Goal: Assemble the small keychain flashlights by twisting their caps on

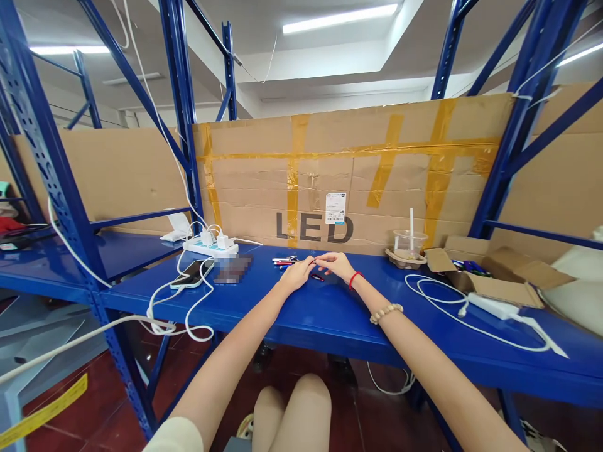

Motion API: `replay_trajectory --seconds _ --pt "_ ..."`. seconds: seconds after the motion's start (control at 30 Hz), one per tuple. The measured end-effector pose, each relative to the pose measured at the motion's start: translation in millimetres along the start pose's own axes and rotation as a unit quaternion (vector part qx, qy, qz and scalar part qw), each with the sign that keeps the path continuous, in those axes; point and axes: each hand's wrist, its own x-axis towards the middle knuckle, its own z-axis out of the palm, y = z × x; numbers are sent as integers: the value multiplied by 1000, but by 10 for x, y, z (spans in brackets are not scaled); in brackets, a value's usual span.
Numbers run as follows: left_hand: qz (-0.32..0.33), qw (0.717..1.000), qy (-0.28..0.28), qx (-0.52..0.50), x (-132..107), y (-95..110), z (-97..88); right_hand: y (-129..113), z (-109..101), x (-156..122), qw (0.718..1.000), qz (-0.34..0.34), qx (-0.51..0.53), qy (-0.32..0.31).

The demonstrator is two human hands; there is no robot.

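Note:
Over the blue shelf top [348,307], my left hand [298,276] and my right hand [335,264] meet at the fingertips. Both have their fingers closed in a pinch, and a small dark red bit shows between them, too small to name. Several pens [284,260] lie just behind my left hand, partly hidden by it. On the shelf below my right fingers rests a short dark piece with red on it [317,277], perhaps a pen part. A red cord and a beaded bracelet circle my right wrist and forearm.
To the left, a white power strip [210,248] with plugs and loose cables stands near a phone [192,274]. On the right are a plastic cup with straw [409,242], an open carton [499,276] of pens and a white cable [438,295]. Cardboard [254,182] walls the back.

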Motion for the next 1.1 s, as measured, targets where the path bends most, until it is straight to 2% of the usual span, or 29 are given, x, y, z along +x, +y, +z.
replay_trajectory --seconds 0.33,0.6,0.87,1.1 --pt "4 999 47 22 8 6 22 -46 10 -59 994 81 78 -13" --pt "14 998 61 18 18 -21 54 -87 10 -94 989 118 92 -5" --pt "69 995 73 9 96 -83 4 -96 -19 -52 990 107 92 -1" --pt "100 994 51 -6 360 -231 88 83 -17 97 995 54 76 37"
